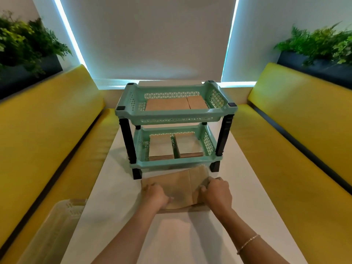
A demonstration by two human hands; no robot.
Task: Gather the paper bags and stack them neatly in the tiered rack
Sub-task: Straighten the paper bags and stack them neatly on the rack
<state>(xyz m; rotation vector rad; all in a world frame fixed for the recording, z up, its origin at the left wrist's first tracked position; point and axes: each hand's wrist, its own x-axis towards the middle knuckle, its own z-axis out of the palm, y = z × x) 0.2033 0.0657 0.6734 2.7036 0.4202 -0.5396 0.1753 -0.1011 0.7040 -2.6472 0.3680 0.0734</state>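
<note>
A mint-green two-tier rack [171, 119] with black legs stands on the white table. Flat brown paper bags [167, 104] lie in its top tray. Two stacks of bags [161, 147] sit side by side in the bottom tray. In front of the rack I hold a small pile of flat brown paper bags [181, 187] just above the table. My left hand [155, 196] grips its left end and my right hand [216, 193] grips its right end, fingers curled over the edges.
A clear plastic bin [55, 225] sits at the table's near left corner. Yellow bench seats [47, 134] run along both sides, with planters [28, 50] behind them. A white blind covers the window behind the rack.
</note>
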